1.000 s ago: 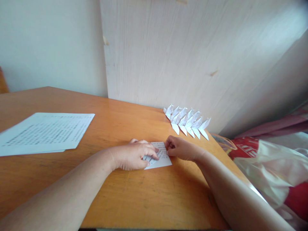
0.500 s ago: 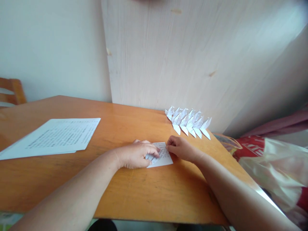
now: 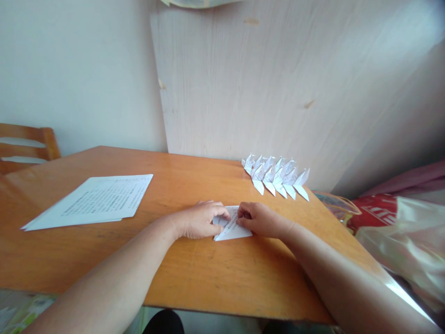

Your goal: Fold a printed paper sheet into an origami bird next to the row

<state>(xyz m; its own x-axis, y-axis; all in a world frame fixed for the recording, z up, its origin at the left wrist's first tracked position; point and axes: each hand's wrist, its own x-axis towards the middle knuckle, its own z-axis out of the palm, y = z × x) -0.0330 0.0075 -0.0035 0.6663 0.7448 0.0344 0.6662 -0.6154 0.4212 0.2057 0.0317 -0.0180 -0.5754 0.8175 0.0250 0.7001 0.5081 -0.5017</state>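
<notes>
White paper (image 3: 239, 233), seemingly part-folded, lies in front of the finished-looking folded pieces (image 3: 269, 176); left hand (image 3: 201, 220) spread on it, right hand (image 3: 262, 220) curled at its edge (pinching? I cannot tell). Left of those pieces, printed sheets (image 3: 104, 199) lie unfolded.

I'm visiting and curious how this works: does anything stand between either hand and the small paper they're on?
Nothing visible does: the left hand and right hand both touch the small paper. The folded paper pieces stand farther back; the larger printed sheets lie off to the left.
</notes>
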